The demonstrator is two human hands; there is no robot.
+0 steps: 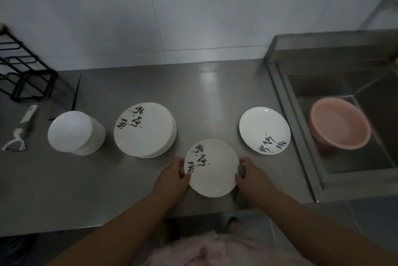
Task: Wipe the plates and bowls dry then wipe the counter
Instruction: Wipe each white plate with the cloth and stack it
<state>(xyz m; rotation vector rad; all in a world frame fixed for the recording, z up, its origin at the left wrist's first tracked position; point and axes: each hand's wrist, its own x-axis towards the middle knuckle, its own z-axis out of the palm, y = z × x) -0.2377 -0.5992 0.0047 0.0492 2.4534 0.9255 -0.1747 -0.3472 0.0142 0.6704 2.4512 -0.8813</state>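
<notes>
We hold one white plate [212, 168] near the front edge of the steel counter [129, 190]. Our left hand [173, 174] curls round its left rim, and our right hand [249, 176] curls round its right rim, with a small dark thing, perhaps a bit of cloth, pinched against the edge; it is too small to tell. We judge we are in the plate-drying step. A stack of plates [145, 130] and a stack of bowls [74, 133] sit to the left, and a single plate [265, 131] lies to the right beside the sink [301, 136], which holds a pink basin [340, 123]. Next we would likely set this plate down and take another. The plates carry brushed black calligraphy, which we cannot read.
</notes>
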